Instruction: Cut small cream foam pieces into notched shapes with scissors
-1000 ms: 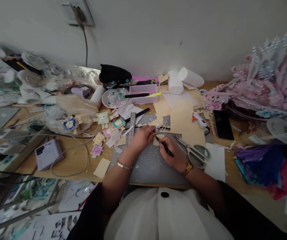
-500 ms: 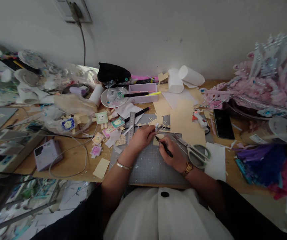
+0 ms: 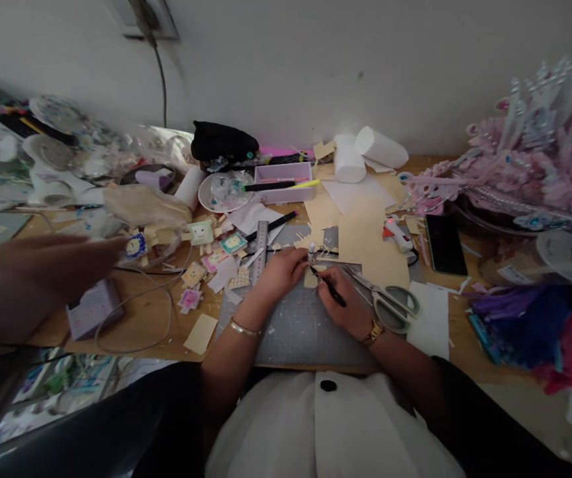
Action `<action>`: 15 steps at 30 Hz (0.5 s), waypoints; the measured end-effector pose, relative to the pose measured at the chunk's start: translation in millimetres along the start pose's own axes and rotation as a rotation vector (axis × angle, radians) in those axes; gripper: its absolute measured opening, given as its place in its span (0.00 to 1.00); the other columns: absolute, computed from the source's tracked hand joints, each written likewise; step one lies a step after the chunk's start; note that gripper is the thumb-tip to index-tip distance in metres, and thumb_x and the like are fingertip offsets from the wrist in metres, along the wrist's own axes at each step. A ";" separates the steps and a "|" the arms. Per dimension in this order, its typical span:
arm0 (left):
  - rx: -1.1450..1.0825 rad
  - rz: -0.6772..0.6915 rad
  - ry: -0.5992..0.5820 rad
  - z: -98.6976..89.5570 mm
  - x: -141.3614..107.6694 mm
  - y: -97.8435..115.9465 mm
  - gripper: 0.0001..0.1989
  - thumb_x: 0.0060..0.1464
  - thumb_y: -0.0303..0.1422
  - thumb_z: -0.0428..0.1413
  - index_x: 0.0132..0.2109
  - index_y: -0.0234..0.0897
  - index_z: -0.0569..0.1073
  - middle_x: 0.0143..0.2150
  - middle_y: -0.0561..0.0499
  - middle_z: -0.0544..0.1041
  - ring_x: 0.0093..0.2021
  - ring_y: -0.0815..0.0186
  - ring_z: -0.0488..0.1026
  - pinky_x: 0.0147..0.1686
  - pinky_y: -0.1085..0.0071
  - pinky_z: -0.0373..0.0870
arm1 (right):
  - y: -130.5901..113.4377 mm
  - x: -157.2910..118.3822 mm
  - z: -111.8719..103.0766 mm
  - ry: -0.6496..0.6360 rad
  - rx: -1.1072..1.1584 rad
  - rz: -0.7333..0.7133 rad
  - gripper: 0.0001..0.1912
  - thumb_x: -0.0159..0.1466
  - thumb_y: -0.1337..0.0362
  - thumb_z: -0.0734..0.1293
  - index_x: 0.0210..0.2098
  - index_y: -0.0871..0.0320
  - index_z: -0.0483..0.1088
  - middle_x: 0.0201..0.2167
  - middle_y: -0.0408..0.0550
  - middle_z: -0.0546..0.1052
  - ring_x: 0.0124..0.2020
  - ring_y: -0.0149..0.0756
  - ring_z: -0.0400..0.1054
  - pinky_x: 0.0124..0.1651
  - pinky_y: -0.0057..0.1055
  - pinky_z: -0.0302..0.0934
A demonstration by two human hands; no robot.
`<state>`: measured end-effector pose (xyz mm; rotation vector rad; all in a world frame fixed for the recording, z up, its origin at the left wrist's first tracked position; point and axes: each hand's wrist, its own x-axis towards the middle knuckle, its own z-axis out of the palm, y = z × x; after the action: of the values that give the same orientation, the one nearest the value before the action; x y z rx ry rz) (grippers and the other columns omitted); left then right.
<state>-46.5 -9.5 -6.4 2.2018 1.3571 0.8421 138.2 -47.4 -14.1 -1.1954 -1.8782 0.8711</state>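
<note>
My right hand (image 3: 344, 302) is closed round a black pen (image 3: 333, 291), its tip at a small cream card piece (image 3: 310, 277) on the grey cutting mat (image 3: 295, 332). Just left of it, my left hand (image 3: 282, 273) has its fingers pressed together beside a small white-capped tube (image 3: 311, 250); what they grip is too small to make out. Scissors with pale green handles (image 3: 390, 305) lie right of my right hand. A metal ruler (image 3: 261, 245) lies beyond my left hand, near small coloured card figures (image 3: 200, 232).
Another person's blurred hand (image 3: 56, 272) reaches in from the left over a lilac box (image 3: 91, 309). Cream card sheets (image 3: 375, 232), a phone (image 3: 445, 245) and a lidded plastic cup (image 3: 539, 262) lie to the right. Pink headpieces (image 3: 555, 159) are piled at the far right.
Another person's hand and arm have come into view at the left. The view has shifted slightly. Both my hands stay almost in place at the card piece.
</note>
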 end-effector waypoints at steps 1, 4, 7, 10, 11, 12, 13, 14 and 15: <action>-0.001 0.002 -0.002 0.0 0.1 -0.1 0.08 0.62 0.30 0.52 0.33 0.37 0.68 0.29 0.51 0.72 0.32 0.65 0.69 0.33 0.72 0.63 | 0.3 0.3 0.3 0.002 0.004 0.001 0.03 0.65 0.67 0.59 0.37 0.54 0.63 0.31 0.45 0.73 0.33 0.37 0.68 0.38 0.35 0.63; 0.004 0.013 -0.001 -0.1 0.1 -0.1 0.08 0.62 0.30 0.51 0.33 0.37 0.68 0.29 0.51 0.71 0.32 0.65 0.69 0.33 0.72 0.63 | 0.8 0.6 0.8 0.008 0.011 0.005 0.03 0.65 0.67 0.59 0.36 0.54 0.63 0.31 0.45 0.73 0.33 0.36 0.68 0.38 0.34 0.62; 0.013 0.021 0.005 -0.3 -0.1 0.2 0.08 0.62 0.30 0.52 0.33 0.37 0.68 0.29 0.51 0.71 0.31 0.65 0.69 0.32 0.72 0.63 | 0.6 -0.1 0.3 0.006 0.013 0.010 0.03 0.65 0.67 0.59 0.36 0.54 0.63 0.31 0.45 0.73 0.33 0.36 0.68 0.38 0.34 0.62; 0.006 0.026 0.013 -0.5 -0.1 0.7 0.07 0.62 0.29 0.52 0.33 0.36 0.68 0.29 0.51 0.71 0.31 0.65 0.69 0.32 0.73 0.62 | -0.1 -1.1 -0.4 -0.005 0.016 -0.005 0.03 0.64 0.68 0.59 0.37 0.54 0.63 0.31 0.45 0.72 0.33 0.36 0.68 0.37 0.33 0.62; 0.002 0.028 0.015 -0.5 -0.1 0.9 0.07 0.62 0.29 0.52 0.33 0.36 0.68 0.29 0.51 0.71 0.31 0.65 0.69 0.32 0.73 0.62 | -0.3 -1.4 -0.6 -0.011 0.015 -0.012 0.03 0.64 0.68 0.59 0.37 0.54 0.63 0.31 0.45 0.72 0.32 0.36 0.68 0.37 0.33 0.62; 0.000 0.029 0.015 -0.5 0.0 1.1 0.07 0.62 0.29 0.52 0.33 0.36 0.68 0.29 0.51 0.72 0.31 0.65 0.69 0.32 0.73 0.63 | -0.5 -1.7 -0.6 -0.016 0.015 -0.020 0.03 0.64 0.68 0.59 0.37 0.55 0.63 0.31 0.45 0.72 0.32 0.36 0.68 0.37 0.33 0.62; 0.000 0.030 0.013 -0.5 0.1 1.2 0.07 0.62 0.28 0.52 0.33 0.36 0.68 0.29 0.51 0.72 0.31 0.65 0.69 0.33 0.73 0.63 | -0.6 -2.0 -0.4 -0.023 0.015 -0.025 0.04 0.64 0.68 0.59 0.37 0.55 0.63 0.31 0.45 0.72 0.32 0.36 0.68 0.37 0.33 0.62; 0.002 0.028 0.012 -0.4 0.2 1.3 0.07 0.62 0.28 0.52 0.34 0.36 0.68 0.29 0.51 0.72 0.32 0.65 0.69 0.33 0.72 0.63 | -0.6 -2.3 -0.2 -0.028 0.014 -0.029 0.04 0.64 0.69 0.59 0.38 0.55 0.63 0.31 0.45 0.72 0.32 0.36 0.68 0.37 0.33 0.62; 0.005 0.024 0.010 -0.3 0.2 1.3 0.07 0.62 0.29 0.52 0.34 0.36 0.69 0.30 0.51 0.72 0.32 0.65 0.69 0.33 0.72 0.63 | -0.4 -2.5 0.2 -0.033 0.011 -0.033 0.04 0.65 0.69 0.59 0.38 0.55 0.63 0.31 0.45 0.72 0.32 0.36 0.68 0.36 0.33 0.62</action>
<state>-45.7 -9.8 -5.3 2.2251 1.3416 0.8602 138.6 -49.9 -14.3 -1.1470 -1.9114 0.8872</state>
